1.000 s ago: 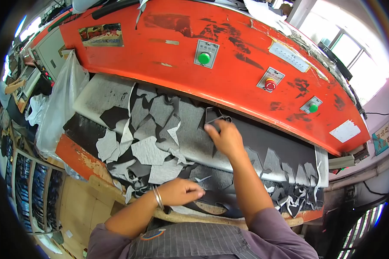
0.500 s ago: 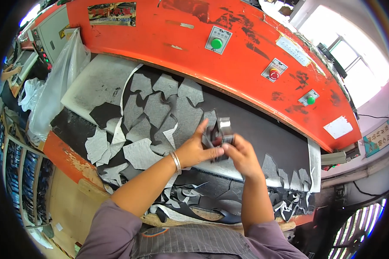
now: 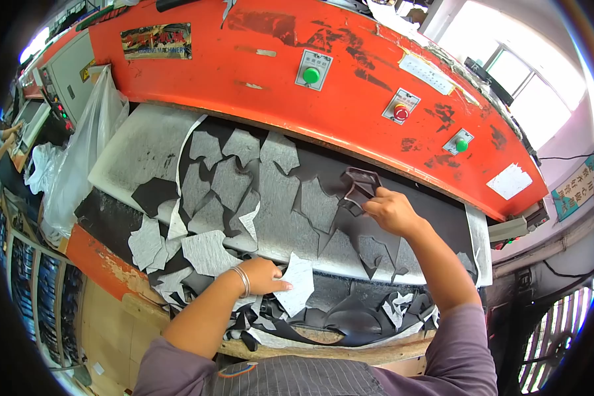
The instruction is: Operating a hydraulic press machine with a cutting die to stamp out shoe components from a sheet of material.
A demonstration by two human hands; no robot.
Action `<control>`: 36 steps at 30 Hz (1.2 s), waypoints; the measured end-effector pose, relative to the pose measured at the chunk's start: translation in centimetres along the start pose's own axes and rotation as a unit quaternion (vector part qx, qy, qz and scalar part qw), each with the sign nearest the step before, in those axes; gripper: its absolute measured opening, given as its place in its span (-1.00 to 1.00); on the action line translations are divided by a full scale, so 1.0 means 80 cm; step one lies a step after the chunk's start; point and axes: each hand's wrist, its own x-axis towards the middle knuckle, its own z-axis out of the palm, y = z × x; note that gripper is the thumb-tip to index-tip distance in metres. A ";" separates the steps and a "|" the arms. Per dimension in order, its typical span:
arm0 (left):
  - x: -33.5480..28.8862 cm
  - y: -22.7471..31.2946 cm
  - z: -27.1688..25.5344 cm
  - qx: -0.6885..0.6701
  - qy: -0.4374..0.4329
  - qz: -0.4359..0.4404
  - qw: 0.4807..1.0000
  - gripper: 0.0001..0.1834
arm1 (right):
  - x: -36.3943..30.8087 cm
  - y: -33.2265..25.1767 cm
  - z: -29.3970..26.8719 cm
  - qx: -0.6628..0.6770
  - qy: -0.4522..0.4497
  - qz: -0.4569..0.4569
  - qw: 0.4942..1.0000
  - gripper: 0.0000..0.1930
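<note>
My right hand (image 3: 388,211) grips the near edge of a dark metal cutting die (image 3: 351,201), an open angular frame. The die is at the black sheet material (image 3: 435,211), right of the cut-outs; I cannot tell whether it lies flat. Lower down, my left hand (image 3: 263,276) pinches a pale grey cut piece (image 3: 299,288) between thumb and fingers, over the front edge of the work bed. A silver bangle (image 3: 244,280) circles my left wrist. Several grey cut-outs with pointed edges (image 3: 232,181) lie on the bed to the left.
Behind the bed stands the orange machine beam (image 3: 264,79) with green buttons (image 3: 311,75) and a red stop button (image 3: 400,112). Black and white scraps (image 3: 356,317) pile along the front ledge. A clear plastic bag (image 3: 89,142) hangs at the left.
My hands were together around the die. The right has carried it up and right over the sheet; the left has moved down and left and now holds a cut piece.
</note>
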 end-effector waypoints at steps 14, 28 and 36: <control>-0.015 0.042 -0.081 -0.067 0.169 0.023 0.983 -0.54 | 0.089 0.118 0.080 -0.054 -0.022 -0.162 0.985 -0.79; 0.221 -0.048 -0.152 0.024 0.441 0.002 0.897 -0.28 | 0.085 0.019 0.158 0.130 0.106 0.397 0.902 -0.12; 0.217 -0.053 -0.159 0.036 0.439 -0.005 0.898 -0.33 | 0.095 0.025 0.158 0.138 0.125 0.380 0.906 -0.18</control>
